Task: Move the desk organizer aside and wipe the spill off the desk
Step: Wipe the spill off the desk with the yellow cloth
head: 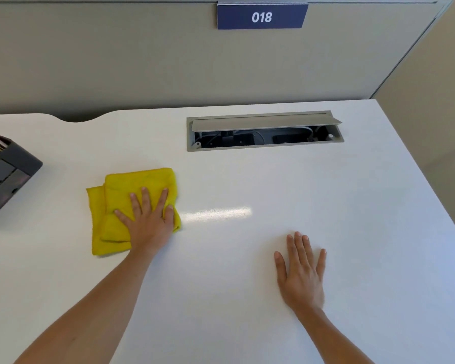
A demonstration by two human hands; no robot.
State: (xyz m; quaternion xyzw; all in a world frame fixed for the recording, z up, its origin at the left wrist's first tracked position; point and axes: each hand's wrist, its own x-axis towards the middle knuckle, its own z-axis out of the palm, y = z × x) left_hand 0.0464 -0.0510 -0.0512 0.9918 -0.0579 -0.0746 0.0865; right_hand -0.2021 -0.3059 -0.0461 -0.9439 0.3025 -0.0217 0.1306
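A folded yellow cloth (pixel 132 206) lies flat on a white desk (pixel 247 285), left of centre. The person's left hand (pixel 149 222) presses down on its right half, palm flat, fingers spread across the fabric and gripping nothing. The right hand (pixel 301 271) rests palm-down on bare desk well to the right, fingers loosely spread, holding nothing. A dark desk organizer (pixel 4 177) holding pens sits at the far left edge, partly cut off from view and well apart from the cloth. No spill can be made out. Behind, an open cable tray (pixel 264 132) is set into the desk, below a grey partition with a blue sign (pixel 262 17) reading 018.
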